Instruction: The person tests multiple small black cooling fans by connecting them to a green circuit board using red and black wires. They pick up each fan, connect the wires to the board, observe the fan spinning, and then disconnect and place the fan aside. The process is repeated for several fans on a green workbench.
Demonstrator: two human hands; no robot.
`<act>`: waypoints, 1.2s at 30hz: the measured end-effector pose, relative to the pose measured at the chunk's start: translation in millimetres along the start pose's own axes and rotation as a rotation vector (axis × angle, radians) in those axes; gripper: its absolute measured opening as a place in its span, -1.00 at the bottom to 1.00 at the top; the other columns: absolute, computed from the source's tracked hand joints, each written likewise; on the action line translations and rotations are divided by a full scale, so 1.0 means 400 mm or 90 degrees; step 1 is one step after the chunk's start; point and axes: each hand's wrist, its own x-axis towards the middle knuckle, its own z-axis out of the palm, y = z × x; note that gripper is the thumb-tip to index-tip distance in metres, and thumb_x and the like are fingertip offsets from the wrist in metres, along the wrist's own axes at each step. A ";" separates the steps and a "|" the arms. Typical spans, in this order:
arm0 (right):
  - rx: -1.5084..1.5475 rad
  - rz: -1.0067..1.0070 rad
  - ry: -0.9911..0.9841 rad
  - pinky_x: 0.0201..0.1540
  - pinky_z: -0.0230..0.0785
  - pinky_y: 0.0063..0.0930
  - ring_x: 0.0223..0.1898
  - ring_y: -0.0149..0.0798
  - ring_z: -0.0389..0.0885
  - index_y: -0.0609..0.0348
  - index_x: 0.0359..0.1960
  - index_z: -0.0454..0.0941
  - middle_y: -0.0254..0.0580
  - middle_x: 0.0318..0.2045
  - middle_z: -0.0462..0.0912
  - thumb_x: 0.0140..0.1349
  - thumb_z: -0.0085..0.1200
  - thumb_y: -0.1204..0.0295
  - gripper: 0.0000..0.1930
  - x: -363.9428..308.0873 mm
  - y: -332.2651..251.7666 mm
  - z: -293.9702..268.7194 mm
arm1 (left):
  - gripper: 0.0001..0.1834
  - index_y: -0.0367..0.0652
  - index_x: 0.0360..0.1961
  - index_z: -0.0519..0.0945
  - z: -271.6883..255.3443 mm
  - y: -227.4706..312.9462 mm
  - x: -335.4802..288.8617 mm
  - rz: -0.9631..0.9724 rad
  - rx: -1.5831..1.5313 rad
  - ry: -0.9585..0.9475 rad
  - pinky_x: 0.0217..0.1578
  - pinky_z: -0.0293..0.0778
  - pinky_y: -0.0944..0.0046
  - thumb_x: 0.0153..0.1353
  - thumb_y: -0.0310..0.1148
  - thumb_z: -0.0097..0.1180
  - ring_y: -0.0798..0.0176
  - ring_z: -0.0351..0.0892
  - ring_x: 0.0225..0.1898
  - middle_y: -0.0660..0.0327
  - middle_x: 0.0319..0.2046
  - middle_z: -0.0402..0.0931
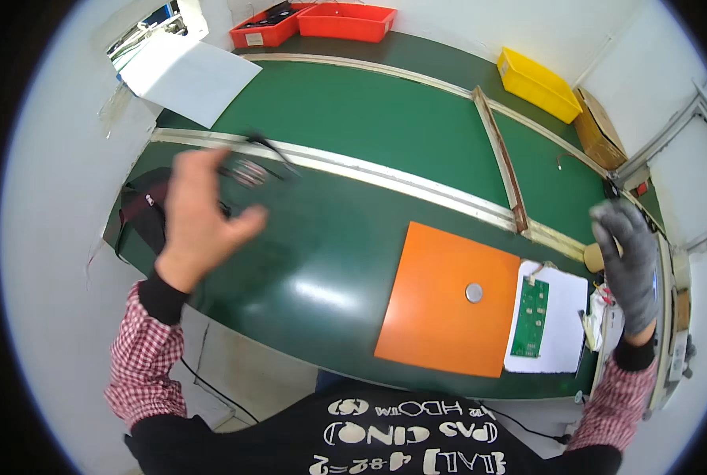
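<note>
My bare left hand (199,222) is raised over the left part of the green bench, thumb and fingers apart and slightly blurred. Just beyond its fingertips is a blurred dark looped cable-like thing (250,172); whether a finger touches it is unclear. A black cloth-like item (145,210) lies partly behind this hand. At the bench's right end, my right hand (630,265) wears a grey glove. Its fingers reach out loosely, with nothing visible in them. Nearest to it are a pale tape roll (593,257) and a white sheet (563,336) bearing a green circuit board (531,317).
An orange mat (440,301) carries a round silver disc (474,293). Pale rails (385,179) cross the bench, and a brown bar (499,158) runs between them. Red bins (345,22), a yellow bin (537,85) and a cardboard box (597,131) line the back. A white panel (191,75) leans far left.
</note>
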 end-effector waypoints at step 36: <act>0.131 -0.079 -0.237 0.06 0.45 -0.21 -0.05 0.01 0.64 0.06 -0.02 0.64 0.02 -0.09 0.67 0.23 0.16 0.31 -0.70 1.831 -0.300 1.221 | -0.32 -0.22 0.15 0.48 0.177 0.080 -0.199 -0.426 -0.180 -0.234 0.34 0.02 -0.25 0.17 0.09 0.16 -0.05 0.39 0.24 0.05 0.08 0.53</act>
